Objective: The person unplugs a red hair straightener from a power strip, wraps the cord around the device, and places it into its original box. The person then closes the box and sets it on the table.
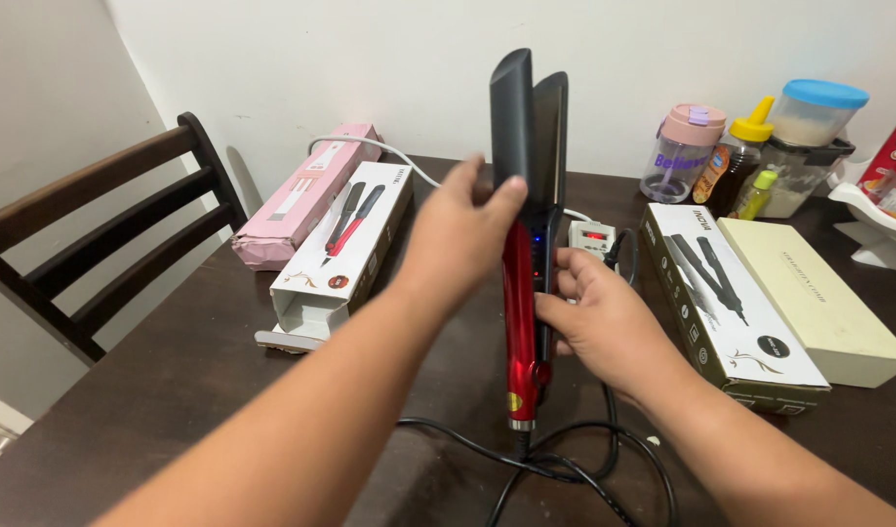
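A red and black hair straightener point(522, 293) stands upright in front of me, its two black plates slightly apart at the top. My left hand point(457, 234) grips its upper body from the left, thumb by the plates. My right hand point(604, 327) holds the lower handle from the right, fingers touching the side with small lit lights. Its black cord point(565, 459) loops on the dark wooden table point(175, 390) below.
An opened white straightener box point(345, 254) and a pink box point(306, 195) lie at the left. A white power strip point(592, 237) sits behind. Two long boxes point(760, 303) lie at the right, with bottles and jars point(750, 156) behind. A dark chair point(97, 234) stands at the left.
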